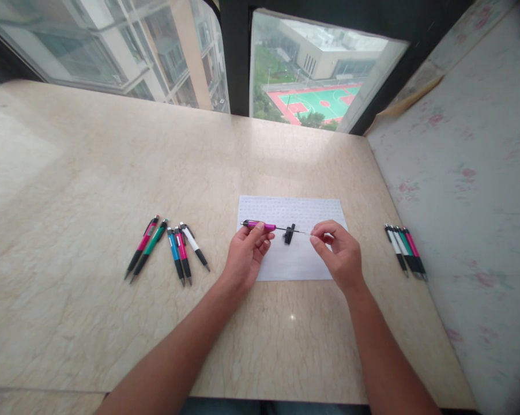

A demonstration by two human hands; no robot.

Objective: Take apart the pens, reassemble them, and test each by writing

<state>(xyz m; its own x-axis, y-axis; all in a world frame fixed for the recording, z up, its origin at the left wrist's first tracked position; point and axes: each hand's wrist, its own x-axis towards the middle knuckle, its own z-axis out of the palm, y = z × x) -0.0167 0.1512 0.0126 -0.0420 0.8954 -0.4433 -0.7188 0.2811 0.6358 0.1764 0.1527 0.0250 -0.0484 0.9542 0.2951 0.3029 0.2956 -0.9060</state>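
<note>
Pinched between the thumb and fingers of my left hand is the magenta barrel of a taken-apart ballpoint pen, its black clip end pointing left. A dark, thin refill sticks out of the barrel's open end toward the right. Just past the refill's tip, my right hand closes thumb and forefinger on a thin, pale, spring-like piece, too small to see clearly. Black pen parts lie on the white sheet of paper below the refill, partly crossed by it.
Several pens lie to the left, among them a green pen, a blue pen and a white pen. A row of pens rests by the wallpapered wall. Windows border the marble-patterned surface at the back.
</note>
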